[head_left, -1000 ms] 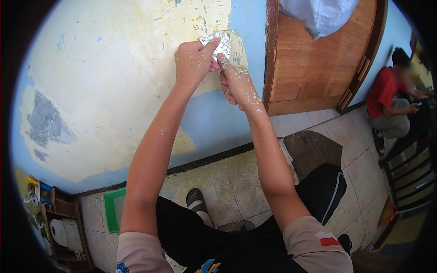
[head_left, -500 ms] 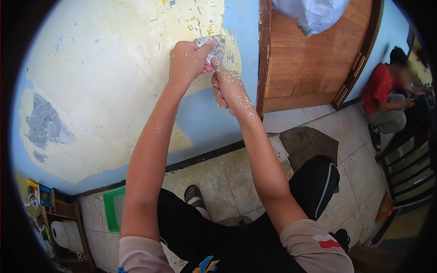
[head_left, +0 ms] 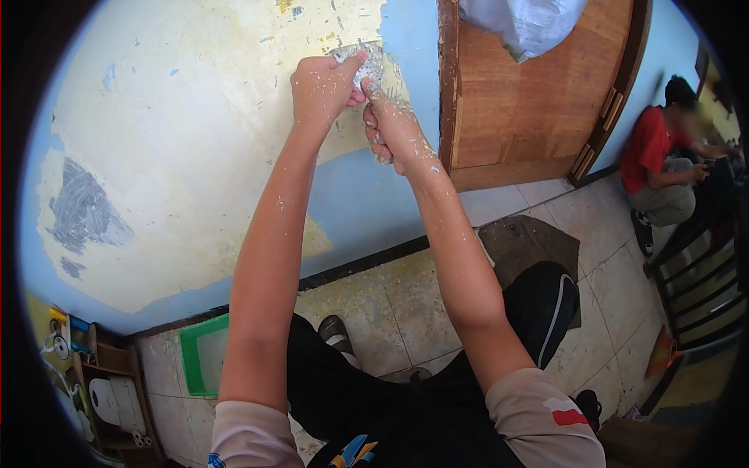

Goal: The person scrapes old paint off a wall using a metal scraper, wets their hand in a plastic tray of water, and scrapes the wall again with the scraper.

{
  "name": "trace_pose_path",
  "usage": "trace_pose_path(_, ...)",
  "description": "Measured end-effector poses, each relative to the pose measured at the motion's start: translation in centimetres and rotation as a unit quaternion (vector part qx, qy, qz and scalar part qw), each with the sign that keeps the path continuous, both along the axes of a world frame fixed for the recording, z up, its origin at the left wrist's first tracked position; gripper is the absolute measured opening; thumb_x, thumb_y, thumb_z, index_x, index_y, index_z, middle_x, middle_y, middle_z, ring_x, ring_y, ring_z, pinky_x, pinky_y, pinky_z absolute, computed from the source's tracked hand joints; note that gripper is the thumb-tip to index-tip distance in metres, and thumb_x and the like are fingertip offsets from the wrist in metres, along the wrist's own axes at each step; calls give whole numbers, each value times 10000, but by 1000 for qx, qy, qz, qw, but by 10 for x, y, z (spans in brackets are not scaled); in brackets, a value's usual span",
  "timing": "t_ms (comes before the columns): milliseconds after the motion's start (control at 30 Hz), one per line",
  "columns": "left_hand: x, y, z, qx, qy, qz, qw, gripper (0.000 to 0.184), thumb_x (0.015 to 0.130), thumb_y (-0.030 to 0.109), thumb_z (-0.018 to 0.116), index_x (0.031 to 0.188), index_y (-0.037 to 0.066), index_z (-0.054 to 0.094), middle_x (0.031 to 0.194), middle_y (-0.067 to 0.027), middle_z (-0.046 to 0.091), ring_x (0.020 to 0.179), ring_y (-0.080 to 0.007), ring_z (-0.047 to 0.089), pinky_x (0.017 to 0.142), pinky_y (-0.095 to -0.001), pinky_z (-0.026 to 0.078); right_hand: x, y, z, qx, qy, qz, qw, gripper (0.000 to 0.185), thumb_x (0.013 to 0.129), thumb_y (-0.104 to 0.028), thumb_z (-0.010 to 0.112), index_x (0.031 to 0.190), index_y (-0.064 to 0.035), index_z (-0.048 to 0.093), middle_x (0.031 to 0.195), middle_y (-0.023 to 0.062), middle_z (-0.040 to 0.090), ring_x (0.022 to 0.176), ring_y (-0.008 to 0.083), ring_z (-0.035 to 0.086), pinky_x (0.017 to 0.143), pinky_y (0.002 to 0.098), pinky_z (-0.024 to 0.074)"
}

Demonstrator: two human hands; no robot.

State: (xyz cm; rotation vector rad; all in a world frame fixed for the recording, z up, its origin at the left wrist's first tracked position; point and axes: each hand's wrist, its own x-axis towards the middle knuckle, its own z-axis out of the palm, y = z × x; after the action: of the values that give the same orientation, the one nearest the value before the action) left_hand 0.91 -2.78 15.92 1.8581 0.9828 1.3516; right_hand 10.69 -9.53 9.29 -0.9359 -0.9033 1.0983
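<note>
Both hands are on one paint scraper against the wall (head_left: 195, 140). Its flat, paint-speckled blade (head_left: 370, 69) lies at the upper right of the bared yellowish patch, near the blue paint's edge. My left hand (head_left: 321, 87) pinches the blade's side, thumb on top and fingers curled underneath. Lower down, my right hand (head_left: 395, 131) wraps the handle, which its fingers hide, with the thumb pointing up toward the blade. Paint flakes stick to both hands and forearms.
A wooden door (head_left: 530, 109) with a white plastic bag (head_left: 527, 23) is at right. A person in a red shirt (head_left: 649, 144) crouches beyond. A green tray (head_left: 189, 363) and wooden shelf (head_left: 109, 359) stand lower left; a dark mat (head_left: 534, 246) lies on the tiles.
Both hands and the scraper have slid a little upward along the wall, the blade reaching higher. Their hold looks the same. The person in red stays crouched.
</note>
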Motion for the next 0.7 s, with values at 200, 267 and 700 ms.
trace_pose_path(200, -3, 1, -12, -3, 50, 26, 998, 481, 892, 334, 758, 608, -36, 641, 551, -134, 661, 499, -164, 686, 503, -281, 561, -6, 0, -9, -47, 0, 11, 999, 582, 992, -639, 502, 659, -174, 393, 526, -43, 338, 377, 89, 243, 369, 272, 171)
trace_pose_path(267, -1, 4, -13, 13, 69, 37, 997, 482, 890, 345, 756, 604, -27, 647, 540, -124, 657, 495, -159, 683, 504, -282, 558, -3, 2, -8, -59, 19, 35, 997, 587, 993, -645, 494, 658, -176, 387, 523, -42, 333, 375, 90, 243, 371, 273, 167)
trace_pose_path(700, 8, 1, 12, 39, 5, 31, 999, 482, 882, 327, 759, 574, -9, 603, 555, -119, 659, 512, -165, 691, 525, -274, 558, 14, 8, 17, -3, -16, 44, 999, 574, 987, -629, 530, 663, -175, 392, 515, -46, 324, 379, 86, 233, 359, 275, 177)
